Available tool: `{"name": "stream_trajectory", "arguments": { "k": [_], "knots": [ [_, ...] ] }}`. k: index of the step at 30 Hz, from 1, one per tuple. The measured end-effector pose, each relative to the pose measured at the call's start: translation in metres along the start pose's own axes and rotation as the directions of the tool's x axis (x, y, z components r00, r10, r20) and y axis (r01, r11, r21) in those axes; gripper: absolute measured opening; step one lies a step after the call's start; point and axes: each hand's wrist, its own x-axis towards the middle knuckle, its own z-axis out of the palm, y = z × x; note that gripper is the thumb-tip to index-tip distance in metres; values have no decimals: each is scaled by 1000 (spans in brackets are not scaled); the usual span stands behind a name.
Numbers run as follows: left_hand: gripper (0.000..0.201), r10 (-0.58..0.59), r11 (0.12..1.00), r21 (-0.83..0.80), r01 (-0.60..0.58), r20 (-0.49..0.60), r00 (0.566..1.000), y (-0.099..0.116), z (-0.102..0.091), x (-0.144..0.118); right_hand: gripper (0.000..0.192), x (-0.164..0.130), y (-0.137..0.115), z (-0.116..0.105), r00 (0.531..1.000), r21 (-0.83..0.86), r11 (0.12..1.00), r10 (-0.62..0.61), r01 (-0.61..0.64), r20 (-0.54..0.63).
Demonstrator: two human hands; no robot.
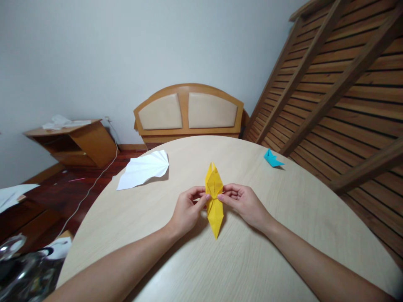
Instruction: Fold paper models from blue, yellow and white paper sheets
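Observation:
A folded yellow origami paper [215,214] is held upright in front of me, just above the table. It is long, pinched narrow at its waist, with a split tip at the top and a single point at the bottom. My left hand [189,208] pinches its left edge at the waist between thumb and fingers. On the opposite edge, my right hand [247,204] grips the paper the same way, thumb in front and fingers behind. Parts of the fingers are hidden behind the paper.
The round wooden table [267,256] bears a creased white paper sheet [145,169] at the far left and a blue origami piece [273,158] at the far right. Beyond stand a headboard [189,131], a small cabinet [85,144] and leaning wooden slats [340,105].

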Motion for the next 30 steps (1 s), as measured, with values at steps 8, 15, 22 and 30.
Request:
{"name": "stream_trajectory", "arguments": {
  "k": [8,15,22,30],
  "knots": [
    [33,12,999,39,-13,19,1000,1,0,0,35,0,0,1,1000,0,1000,19,-19,-15],
    [30,37,996,82,-38,22,999,1,0,-1,34,0,1,1,999,41,998,43,-42,-20],
    [35,5,998,62,-5,12,1000,-2,1,-1,38,0,4,0,999,3,1000,31,-30,-18],
    [48,59,998,-32,-61,-44,997,-4,1,-3,17,-7,-2,4,974,-191,958,-224,215,-30]
  ]
}}
